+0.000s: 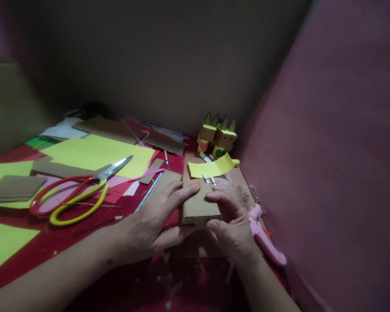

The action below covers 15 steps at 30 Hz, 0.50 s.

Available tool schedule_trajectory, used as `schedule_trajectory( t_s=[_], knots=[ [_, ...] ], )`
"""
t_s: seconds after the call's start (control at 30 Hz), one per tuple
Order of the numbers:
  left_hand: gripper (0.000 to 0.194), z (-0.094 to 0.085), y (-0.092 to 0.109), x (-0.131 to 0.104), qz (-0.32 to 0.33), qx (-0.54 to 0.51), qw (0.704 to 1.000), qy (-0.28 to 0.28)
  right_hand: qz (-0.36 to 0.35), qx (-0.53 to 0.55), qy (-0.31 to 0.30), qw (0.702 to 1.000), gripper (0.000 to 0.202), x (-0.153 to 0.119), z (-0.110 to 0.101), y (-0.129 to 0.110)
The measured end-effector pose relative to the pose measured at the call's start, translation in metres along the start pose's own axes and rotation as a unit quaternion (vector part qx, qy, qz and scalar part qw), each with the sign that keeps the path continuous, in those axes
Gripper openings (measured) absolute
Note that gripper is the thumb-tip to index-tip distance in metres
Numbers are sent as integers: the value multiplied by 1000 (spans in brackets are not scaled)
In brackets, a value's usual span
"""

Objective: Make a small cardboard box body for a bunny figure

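Between my two hands is a small cardboard box, held a little above a cardboard sheet. My left hand grips its left side, with a finger across the top and the thumb low near the front edge. On the right side, my right hand pinches the box between thumb and fingers. A curved strip of yellow paper lies just beyond it, and white-capped markers stick out around the strip. The underside of the box is hidden.
Red- and yellow-handled scissors lie left on yellow paper sheets and cardboard scraps. Two small cardboard figures with pointed ears stand at the back. A pink glue gun rests by the pink wall. Small paper bits litter the red tabletop.
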<state>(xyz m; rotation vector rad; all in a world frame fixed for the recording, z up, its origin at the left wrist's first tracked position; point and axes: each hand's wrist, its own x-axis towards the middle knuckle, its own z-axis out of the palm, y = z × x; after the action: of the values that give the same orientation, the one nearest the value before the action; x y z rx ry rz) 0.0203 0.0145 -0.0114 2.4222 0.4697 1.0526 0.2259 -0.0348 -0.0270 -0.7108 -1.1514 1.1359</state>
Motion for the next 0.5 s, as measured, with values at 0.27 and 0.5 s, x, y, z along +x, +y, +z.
schedule_trajectory(
  t_s=[0.27,0.5],
  knots=[
    [70,-4,5,-6,-20,44,998,-38,42,-36,-69,996,40,5,-7,-15],
    [61,-3,13,-6,-62,4,998,-13,54,-33,-38,997,36,7,-10,-15]
  ],
)
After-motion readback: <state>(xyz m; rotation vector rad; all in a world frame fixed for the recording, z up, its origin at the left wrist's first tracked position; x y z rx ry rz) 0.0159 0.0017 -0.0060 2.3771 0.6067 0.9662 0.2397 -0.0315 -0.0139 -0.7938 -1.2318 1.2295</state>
